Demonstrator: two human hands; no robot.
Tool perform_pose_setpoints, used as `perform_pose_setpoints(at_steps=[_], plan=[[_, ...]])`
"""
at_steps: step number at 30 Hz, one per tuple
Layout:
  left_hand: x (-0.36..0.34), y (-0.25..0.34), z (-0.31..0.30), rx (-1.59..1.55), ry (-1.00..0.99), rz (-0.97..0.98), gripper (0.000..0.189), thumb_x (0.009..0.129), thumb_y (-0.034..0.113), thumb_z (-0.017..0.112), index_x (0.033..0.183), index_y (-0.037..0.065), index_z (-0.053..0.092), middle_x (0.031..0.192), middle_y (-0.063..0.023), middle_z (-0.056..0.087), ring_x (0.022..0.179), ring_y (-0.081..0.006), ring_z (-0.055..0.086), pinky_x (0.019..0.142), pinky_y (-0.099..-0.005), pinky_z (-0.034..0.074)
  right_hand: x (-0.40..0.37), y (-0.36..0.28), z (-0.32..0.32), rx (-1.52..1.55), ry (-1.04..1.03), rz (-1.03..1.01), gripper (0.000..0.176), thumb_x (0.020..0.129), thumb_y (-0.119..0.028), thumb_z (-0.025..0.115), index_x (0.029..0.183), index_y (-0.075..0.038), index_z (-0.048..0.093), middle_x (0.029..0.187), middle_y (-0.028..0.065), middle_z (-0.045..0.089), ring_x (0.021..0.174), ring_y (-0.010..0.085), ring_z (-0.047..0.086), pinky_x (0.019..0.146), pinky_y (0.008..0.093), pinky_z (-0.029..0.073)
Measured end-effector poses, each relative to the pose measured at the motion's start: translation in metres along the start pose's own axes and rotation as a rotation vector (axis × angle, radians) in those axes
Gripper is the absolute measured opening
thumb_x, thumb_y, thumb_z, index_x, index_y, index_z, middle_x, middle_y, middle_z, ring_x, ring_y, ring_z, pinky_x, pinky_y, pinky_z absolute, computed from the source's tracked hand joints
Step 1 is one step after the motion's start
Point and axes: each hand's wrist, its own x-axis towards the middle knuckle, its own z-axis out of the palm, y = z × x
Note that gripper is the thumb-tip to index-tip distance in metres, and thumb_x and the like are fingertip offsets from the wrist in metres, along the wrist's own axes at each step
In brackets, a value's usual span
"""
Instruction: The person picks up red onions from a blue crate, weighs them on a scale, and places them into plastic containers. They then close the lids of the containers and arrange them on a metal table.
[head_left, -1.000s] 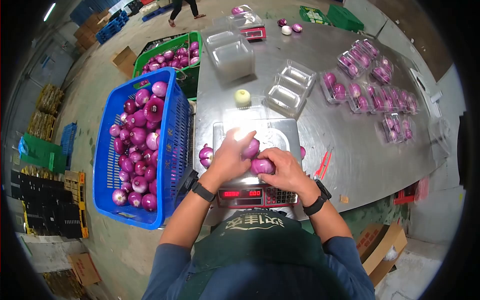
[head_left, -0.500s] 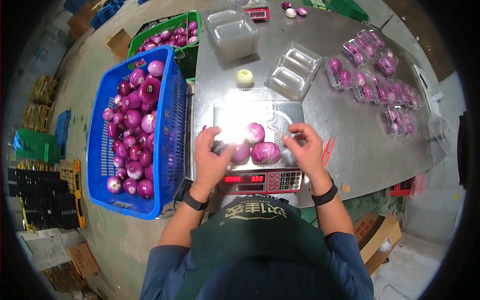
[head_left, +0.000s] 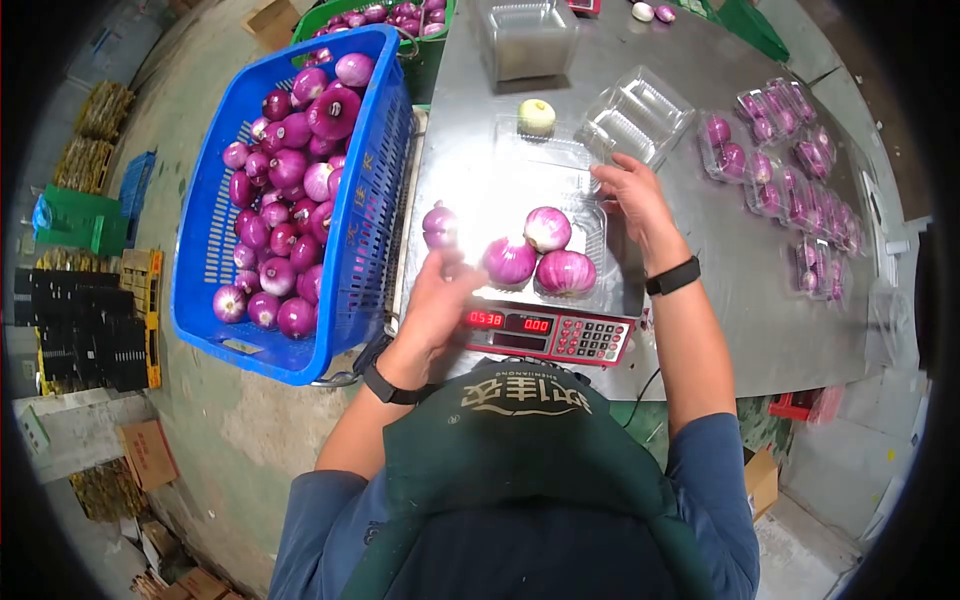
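- Onions [head_left: 548, 228]: three red ones sit in a clear tray [head_left: 598, 245] on the scale [head_left: 545, 335], close together.
- Left hand [head_left: 443, 288] is open and blurred. It holds nothing and lies at the scale's left edge, just below one loose onion [head_left: 440, 225] beside the tray.
- Right hand [head_left: 630, 188] is open, fingertips on the tray's far right corner. We see no firm grip.
- Change: a second ago both hands were pressed on the onions. Now they are off to the sides and the load stands free.
- We judge that the lit readout now counts only tray and onions, so the weighing is valid.
- Counts near: one scale, one tray on it, three onions in it, one loose.
- One pale peeled onion [head_left: 537, 115] lies beyond the tray.
- One stack of empty clamshells [head_left: 640, 105] sits near the right hand.
- Packed trays [head_left: 760, 180] sit on the surface [head_left: 700, 290] to the right. We count at least six, and the exact number is unclear.
- One blue crate [head_left: 372, 250] at left is full of onions, too many to count.
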Motion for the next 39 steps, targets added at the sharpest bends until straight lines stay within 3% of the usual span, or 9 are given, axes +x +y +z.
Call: perform_pose_setpoints(at_steps=[5,7,10,12,20,25,31,34,39], plan=[[-0.009,0.000,0.002,0.039,-0.159,-0.090,0.041,0.093,0.011,0.068,0.126,0.002,0.045,0.075,-0.0039,0.056,0.059,-0.0152,0.060,0.048,-0.0296,0.049,-0.015,-0.001,-0.018,0.042,-0.122,-0.188,0.058,0.079,0.005,0.069,0.136,0.000,0.060,0.091,0.0030,0.063,0.071,0.0124,0.061,0.065,0.0260,0.053],[-0.011,-0.001,-0.005,-0.110,-0.196,-0.118,0.040,0.091,0.008,0.066,0.126,0.001,0.047,0.084,-0.0094,0.059,0.067,-0.0207,0.063,0.059,-0.0345,0.053,-0.047,0.034,-0.036,-0.436,0.000,-0.720,0.058,0.074,0.001,0.071,0.131,-0.008,0.066,0.101,0.0071,0.065,0.092,0.0171,0.065,0.078,0.0333,0.056],[-0.020,0.012,0.003,-0.117,-0.198,-0.080,0.022,0.095,0.013,0.057,0.114,0.002,0.057,0.092,-0.0115,0.066,0.079,-0.0224,0.067,0.061,-0.0344,0.054,-0.128,0.013,-0.062,-0.820,-0.366,-0.451,0.088,0.071,-0.017,0.074,0.154,-0.014,0.047,0.106,0.0138,0.068,0.094,0.0272,0.068,0.084,0.0391,0.056],[-0.010,0.009,0.005,-0.142,-0.204,-0.085,0.013,0.091,0.008,0.055,0.103,0.004,0.055,0.089,-0.0107,0.064,0.074,-0.0214,0.066,0.057,-0.0318,0.053,-0.150,0.023,-0.065,-0.526,-0.441,-0.316,0.094,0.079,-0.015,0.073,0.162,-0.014,0.031,0.091,0.0101,0.071,0.076,0.0219,0.069,0.075,0.0361,0.056],[0.034,-0.007,0.026,0.030,-0.271,-0.055,0.016,0.085,-0.003,0.056,0.093,0.010,0.049,0.078,-0.0071,0.059,0.063,-0.0207,0.063,0.049,-0.0302,0.048,-0.149,0.089,-0.055,-0.015,0.040,-0.127,0.039,0.089,-0.006,0.065,0.127,0.004,0.060,0.083,0.0089,0.072,0.075,0.0162,0.069,0.067,0.0318,0.055],[0.031,-0.005,0.070,0.069,-0.236,-0.014,0.042,0.087,-0.004,0.057,0.128,0.004,0.051,0.077,-0.0076,0.061,0.062,-0.0186,0.063,0.049,-0.0283,0.050,-0.148,0.097,-0.076,-0.058,0.110,-0.077,0.046,0.084,-0.016,0.075,0.123,0.003,0.061,0.085,0.0087,0.071,0.074,0.0169,0.068,0.066,0.0321,0.054],[0.028,-0.006,0.114,0.140,-0.389,-0.078,0.055,0.091,-0.003,0.056,0.145,-0.003,0.042,0.083,-0.0070,0.063,0.062,-0.0144,0.060,0.053,-0.0268,0.050,-0.144,0.106,-0.127,0.222,0.032,0.063,0.100,0.084,-0.040,0.081,0.158,0.002,0.029,0.144,0.0259,0.050,0.132,0.0309,0.053,0.106,0.0380,0.047],[0.016,0.001,0.144,0.209,-0.463,-0.125,0.053,0.093,0.001,0.061,0.143,-0.003,0.046,0.088,-0.0074,0.068,0.067,-0.0124,0.061,0.056,-0.0248,0.049,-0.142,0.107,-0.134,0.404,0.081,0.017,0.089,0.089,-0.031,0.076,0.157,0.002,0.028,0.137,0.0210,0.057,0.122,0.0283,0.061,0.104,0.0355,0.049],[0.007,-0.006,0.167,0.290,-0.547,-0.011,0.046,0.094,0.015,0.075,0.133,-0.002,0.058,0.092,-0.0042,0.071,0.076,-0.0079,0.061,0.063,-0.0225,0.047,-0.137,0.137,-0.189,0.618,0.271,0.048,0.043,0.094,-0.032,0.063,0.127,-0.007,0.057,0.103,0.0091,0.071,0.077,0.0195,0.071,0.052,0.0303,0.056]])
